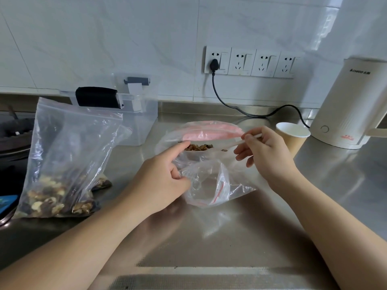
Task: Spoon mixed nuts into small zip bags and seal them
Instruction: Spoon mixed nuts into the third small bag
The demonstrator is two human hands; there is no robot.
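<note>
Left hand (165, 181): we see its fingers curled around the mouth of a small clear zip bag with a red seal line (211, 185), pinching the plastic; the bag lies crumpled on the brushed steel counter (209, 248).
Right hand (266, 151): we see thumb and fingers pinching a thin white spoon handle (249, 139), tilted down-left.
Nut supply: just behind the small bag, an open clear bag with a pink rim (209, 132) shows brown mixed nuts (199, 147); the spoon's bowl end is hidden inside.
Left side: a large clear zip bag of nuts (62, 170) stands slumped.
Farther back: a brown paper cup (293, 137), a cream electric kettle (351, 105), a clear plastic box (136, 114).
</note>
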